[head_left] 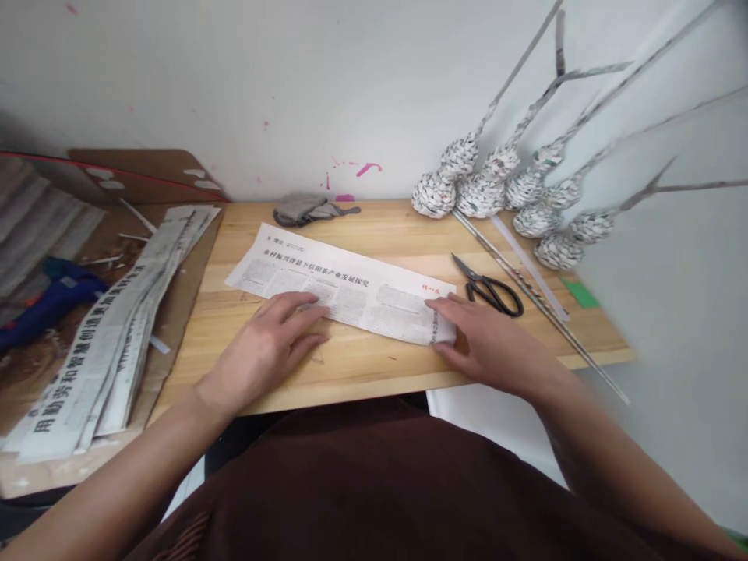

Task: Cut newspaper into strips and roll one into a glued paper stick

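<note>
A long strip of newspaper (344, 292) lies slantwise on the wooden table, printed with Chinese text and a small red mark near its right end. My left hand (272, 339) rests at the strip's near edge, fingertips on the paper and thumb apart from them, over the wood. At the right end, my right hand (482, 335) has its fingers on top of the strip and its thumb at the near corner, holding that end. Just beyond the right hand lie black-handled scissors (488, 288), blades slightly apart.
Several woven paper gourds (435, 195) with long stems lean against the wall. Thin rods (526, 284) cross the table's right side, past a green piece (580, 294). A grey cloth (307, 209) lies behind. Leftward are stacked newspaper strips (111, 343) and a blue glue gun (52, 304).
</note>
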`<state>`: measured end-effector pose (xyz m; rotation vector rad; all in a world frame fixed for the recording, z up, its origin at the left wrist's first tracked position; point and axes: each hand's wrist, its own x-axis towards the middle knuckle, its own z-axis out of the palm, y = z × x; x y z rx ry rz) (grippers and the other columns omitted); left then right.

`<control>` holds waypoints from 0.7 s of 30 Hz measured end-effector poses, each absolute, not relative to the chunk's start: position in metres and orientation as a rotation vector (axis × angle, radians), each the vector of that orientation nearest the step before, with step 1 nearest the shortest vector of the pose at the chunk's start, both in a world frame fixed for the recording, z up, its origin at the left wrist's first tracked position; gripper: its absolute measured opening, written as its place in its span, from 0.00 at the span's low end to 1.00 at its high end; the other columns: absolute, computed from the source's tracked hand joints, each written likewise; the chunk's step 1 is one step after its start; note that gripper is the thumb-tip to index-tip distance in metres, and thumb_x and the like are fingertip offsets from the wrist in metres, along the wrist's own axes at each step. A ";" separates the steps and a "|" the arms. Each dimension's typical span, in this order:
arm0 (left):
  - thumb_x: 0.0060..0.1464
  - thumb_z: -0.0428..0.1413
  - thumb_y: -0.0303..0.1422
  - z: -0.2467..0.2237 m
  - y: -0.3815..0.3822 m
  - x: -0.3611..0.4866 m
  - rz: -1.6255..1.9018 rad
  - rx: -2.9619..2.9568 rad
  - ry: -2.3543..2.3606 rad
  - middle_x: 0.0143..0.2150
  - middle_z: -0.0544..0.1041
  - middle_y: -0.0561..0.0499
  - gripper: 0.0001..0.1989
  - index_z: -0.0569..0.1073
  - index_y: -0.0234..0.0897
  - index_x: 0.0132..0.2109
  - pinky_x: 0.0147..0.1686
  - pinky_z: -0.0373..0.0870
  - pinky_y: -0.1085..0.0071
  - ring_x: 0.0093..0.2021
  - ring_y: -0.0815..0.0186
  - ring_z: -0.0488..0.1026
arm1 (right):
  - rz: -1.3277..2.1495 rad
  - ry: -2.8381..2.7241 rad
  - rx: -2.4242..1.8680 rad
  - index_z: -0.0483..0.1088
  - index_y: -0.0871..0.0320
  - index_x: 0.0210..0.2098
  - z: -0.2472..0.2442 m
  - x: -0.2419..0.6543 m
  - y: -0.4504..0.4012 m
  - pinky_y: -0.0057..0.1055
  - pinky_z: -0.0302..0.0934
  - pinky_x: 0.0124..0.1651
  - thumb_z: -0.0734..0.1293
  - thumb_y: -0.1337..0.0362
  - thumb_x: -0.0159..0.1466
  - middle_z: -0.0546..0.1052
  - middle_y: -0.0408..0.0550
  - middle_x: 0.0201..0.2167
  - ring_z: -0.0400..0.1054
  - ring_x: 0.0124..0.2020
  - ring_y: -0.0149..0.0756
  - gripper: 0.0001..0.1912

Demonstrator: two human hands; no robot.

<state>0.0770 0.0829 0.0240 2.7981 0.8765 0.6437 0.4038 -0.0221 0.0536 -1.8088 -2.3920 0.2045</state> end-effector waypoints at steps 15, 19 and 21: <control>0.64 0.52 0.36 0.026 0.101 0.110 0.616 3.024 0.800 0.53 0.77 0.41 0.16 0.73 0.35 0.55 0.52 0.71 0.57 0.53 0.54 0.73 | 0.069 -2.122 -1.725 0.76 0.53 0.46 0.035 0.419 -0.012 0.38 0.72 0.45 0.62 0.72 0.63 0.82 0.45 0.44 0.78 0.44 0.42 0.16; 0.64 0.51 0.30 0.033 0.087 0.101 0.626 3.118 0.803 0.54 0.76 0.39 0.16 0.72 0.32 0.56 0.52 0.71 0.55 0.55 0.52 0.72 | 0.237 -2.085 -1.535 0.76 0.52 0.45 0.028 0.422 -0.012 0.38 0.71 0.53 0.61 0.72 0.63 0.82 0.45 0.45 0.77 0.47 0.39 0.17; 0.64 0.49 0.25 0.037 0.079 0.095 0.526 3.169 0.815 0.50 0.78 0.40 0.14 0.74 0.32 0.53 0.47 0.74 0.58 0.50 0.54 0.74 | 0.293 -2.097 -1.458 0.76 0.53 0.45 0.025 0.420 -0.013 0.40 0.69 0.56 0.60 0.74 0.62 0.82 0.46 0.46 0.75 0.51 0.39 0.18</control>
